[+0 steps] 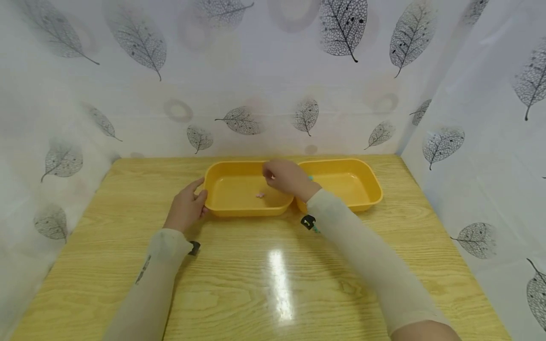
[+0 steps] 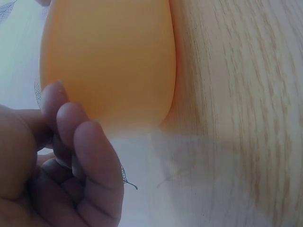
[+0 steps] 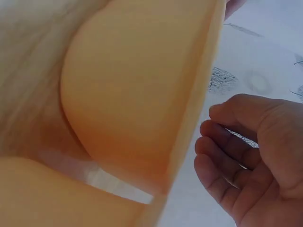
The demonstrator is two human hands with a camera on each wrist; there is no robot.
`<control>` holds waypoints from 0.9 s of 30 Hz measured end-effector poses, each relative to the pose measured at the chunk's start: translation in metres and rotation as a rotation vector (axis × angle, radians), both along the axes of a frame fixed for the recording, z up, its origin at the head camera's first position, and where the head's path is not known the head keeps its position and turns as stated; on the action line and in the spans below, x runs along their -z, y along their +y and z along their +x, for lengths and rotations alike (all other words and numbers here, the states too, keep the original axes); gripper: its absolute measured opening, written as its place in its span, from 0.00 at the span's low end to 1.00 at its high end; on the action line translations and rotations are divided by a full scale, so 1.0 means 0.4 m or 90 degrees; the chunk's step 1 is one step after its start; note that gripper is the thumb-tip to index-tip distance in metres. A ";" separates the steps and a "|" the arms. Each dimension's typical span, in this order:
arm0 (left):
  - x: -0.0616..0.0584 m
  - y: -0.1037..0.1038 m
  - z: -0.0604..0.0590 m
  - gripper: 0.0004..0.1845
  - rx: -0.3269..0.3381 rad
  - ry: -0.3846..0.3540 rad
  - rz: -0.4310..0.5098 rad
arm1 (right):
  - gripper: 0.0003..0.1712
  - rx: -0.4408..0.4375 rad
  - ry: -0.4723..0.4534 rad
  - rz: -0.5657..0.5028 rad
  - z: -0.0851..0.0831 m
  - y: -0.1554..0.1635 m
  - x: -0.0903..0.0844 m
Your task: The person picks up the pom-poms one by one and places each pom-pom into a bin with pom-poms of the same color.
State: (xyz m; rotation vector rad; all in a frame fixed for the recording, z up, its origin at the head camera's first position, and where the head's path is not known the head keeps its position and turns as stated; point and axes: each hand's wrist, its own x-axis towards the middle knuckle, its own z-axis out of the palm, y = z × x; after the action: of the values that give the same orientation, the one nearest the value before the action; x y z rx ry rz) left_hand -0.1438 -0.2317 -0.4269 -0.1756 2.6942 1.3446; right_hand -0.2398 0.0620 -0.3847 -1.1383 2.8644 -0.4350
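Two yellow trays stand side by side; the left tray (image 1: pixel 239 213) and the right tray (image 1: pixel 362 207) nearly touch. My left hand (image 1: pixel 186 207) holds the left tray's left end, thumb and index finger at the rim. Its other fingers curl against the outer wall in the left wrist view. Over the left tray's right end hangs my right hand (image 1: pixel 287 179), fingers bent and thumb close to the index finger (image 3: pixel 208 128). A tiny pale spot shows by its fingertips; whether it is a held piece I cannot tell. A small pink piece (image 1: pixel 260 195) lies in the left tray.
A small teal piece (image 1: pixel 310 178) shows in the right tray beside my right wrist, which hides part of that tray. The wooden table (image 1: pixel 239 284) ends at leaf-patterned sheets (image 1: pixel 264 85) at the back and sides. Dark mounts sit at both wrists.
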 end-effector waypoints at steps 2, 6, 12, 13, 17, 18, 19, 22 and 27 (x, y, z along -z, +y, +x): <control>0.003 -0.002 -0.002 0.30 0.000 0.003 0.002 | 0.04 -0.009 -0.009 0.024 -0.017 -0.009 -0.006; 0.006 -0.004 -0.005 0.30 0.003 0.010 0.002 | 0.03 -0.019 -0.026 0.071 -0.044 -0.030 -0.022; 0.005 -0.004 -0.006 0.30 0.002 0.013 0.003 | 0.05 -0.054 -0.060 0.143 -0.067 -0.070 -0.020; 0.006 -0.003 -0.006 0.30 0.003 0.010 0.004 | 0.06 -0.064 -0.067 0.155 -0.069 -0.075 -0.014; 0.008 -0.002 -0.008 0.30 0.002 -0.001 0.003 | 0.08 -0.087 -0.099 0.200 -0.075 -0.093 0.014; 0.008 -0.001 -0.009 0.30 0.002 -0.001 0.002 | 0.10 -0.089 -0.105 0.212 -0.075 -0.096 0.021; 0.008 -0.001 -0.009 0.30 0.003 -0.001 0.000 | 0.12 -0.091 -0.110 0.221 -0.076 -0.099 0.026; 0.008 -0.002 -0.011 0.30 0.000 0.001 -0.002 | 0.14 -0.094 -0.111 0.238 -0.074 -0.106 0.037; 0.002 -0.006 -0.009 0.30 -0.002 -0.004 0.000 | 0.13 -0.108 -0.106 0.241 -0.071 -0.115 0.041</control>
State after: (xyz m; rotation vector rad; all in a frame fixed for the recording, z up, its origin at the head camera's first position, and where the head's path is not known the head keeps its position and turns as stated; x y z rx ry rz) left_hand -0.1473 -0.2341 -0.4277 -0.1842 2.6893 1.3427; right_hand -0.2681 0.0158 -0.4012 -1.1919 2.5336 0.0208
